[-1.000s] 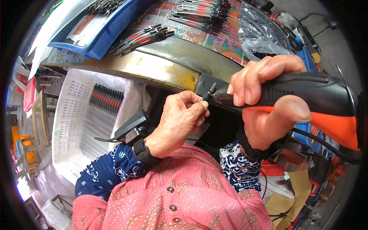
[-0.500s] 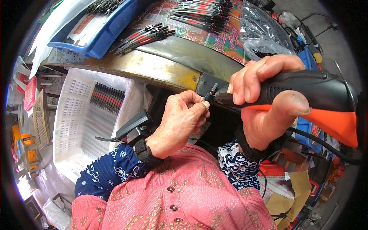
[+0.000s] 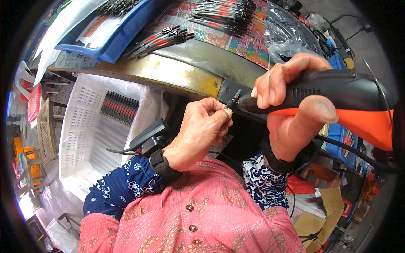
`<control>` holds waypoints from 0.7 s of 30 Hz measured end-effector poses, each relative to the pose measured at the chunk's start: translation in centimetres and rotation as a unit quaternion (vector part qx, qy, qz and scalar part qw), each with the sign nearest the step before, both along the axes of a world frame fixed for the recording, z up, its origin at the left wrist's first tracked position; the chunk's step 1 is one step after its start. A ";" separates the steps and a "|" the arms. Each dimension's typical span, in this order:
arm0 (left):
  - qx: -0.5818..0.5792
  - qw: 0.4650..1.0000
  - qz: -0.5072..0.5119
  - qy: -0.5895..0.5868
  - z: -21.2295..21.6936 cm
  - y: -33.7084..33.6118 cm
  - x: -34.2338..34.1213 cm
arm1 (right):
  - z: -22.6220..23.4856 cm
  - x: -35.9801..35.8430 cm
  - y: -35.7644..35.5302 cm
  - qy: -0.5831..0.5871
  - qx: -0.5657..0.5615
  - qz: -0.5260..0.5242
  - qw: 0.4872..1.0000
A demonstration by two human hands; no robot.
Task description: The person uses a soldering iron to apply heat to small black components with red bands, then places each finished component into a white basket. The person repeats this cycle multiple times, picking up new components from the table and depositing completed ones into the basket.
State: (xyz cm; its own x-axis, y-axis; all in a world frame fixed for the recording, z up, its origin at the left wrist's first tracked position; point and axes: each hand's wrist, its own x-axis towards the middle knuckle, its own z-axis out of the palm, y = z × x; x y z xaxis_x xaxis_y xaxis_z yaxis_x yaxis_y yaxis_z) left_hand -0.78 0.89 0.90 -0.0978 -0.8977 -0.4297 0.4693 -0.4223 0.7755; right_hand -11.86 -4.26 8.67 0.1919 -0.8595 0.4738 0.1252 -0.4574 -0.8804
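Observation:
My left hand (image 3: 198,130) is closed in a pinch, thumb and forefinger on a slim black part (image 3: 236,96) with a bit of red near its upper end. Its lower portion is hidden in my fingers. My right hand (image 3: 284,133) grips a black and orange electric screwdriver (image 3: 337,90), fingers over its top and thumb along the near side. The tool lies nearly level, its narrow nose pointing left at the part. Nose and part meet or almost meet; the exact contact is too small to make out. Both are just in front of the bench edge.
On the metal-edged bench (image 3: 168,71) lie several black, red and silver pieces (image 3: 162,40), a bigger pile (image 3: 223,19) and a blue tray (image 3: 105,52). Below left stands a white basket (image 3: 78,139) with a row of similar pieces. A cable (image 3: 358,154) runs at right, above a cardboard box (image 3: 331,211).
My right hand and the screwdriver have shifted up slightly, the tool's rear end rising a little. My left hand keeps its pinch on the slim part, almost in place.

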 end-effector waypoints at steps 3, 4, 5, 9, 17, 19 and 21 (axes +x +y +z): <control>0.006 1.000 0.001 -0.001 -0.1 0.1 0.1 | 0.0 0.2 0.1 0.008 -0.009 -0.012 1.000; 0.006 1.000 0.002 -0.003 -0.1 0.1 0.2 | 0.1 0.2 0.1 0.017 -0.013 -0.007 1.000; 0.006 1.000 0.002 -0.005 -0.1 0.1 0.2 | 0.2 0.2 0.0 0.021 -0.007 0.000 1.000; 0.003 1.000 0.009 -0.015 -0.1 -0.1 0.2 | 0.9 0.1 0.4 0.047 -0.008 0.018 0.999; 0.009 1.000 0.004 0.003 -0.1 -0.1 0.4 | 1.1 0.4 0.4 0.064 0.014 0.033 0.997; 0.011 1.000 0.001 0.002 -0.1 0.0 0.4 | 1.1 0.4 0.3 0.068 0.009 0.036 0.997; 0.009 1.000 -0.002 -0.008 -0.1 0.1 0.3 | 1.1 0.4 0.3 0.066 0.005 0.030 0.997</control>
State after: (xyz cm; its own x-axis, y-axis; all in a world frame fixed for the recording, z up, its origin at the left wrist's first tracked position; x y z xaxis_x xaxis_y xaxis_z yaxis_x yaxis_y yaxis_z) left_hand -0.44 0.96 0.76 -0.0948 -0.8898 -0.4465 0.4548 -0.4377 0.7756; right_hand -11.41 -3.94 9.74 0.3039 -0.8484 0.4334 0.0355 -0.4445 -0.8951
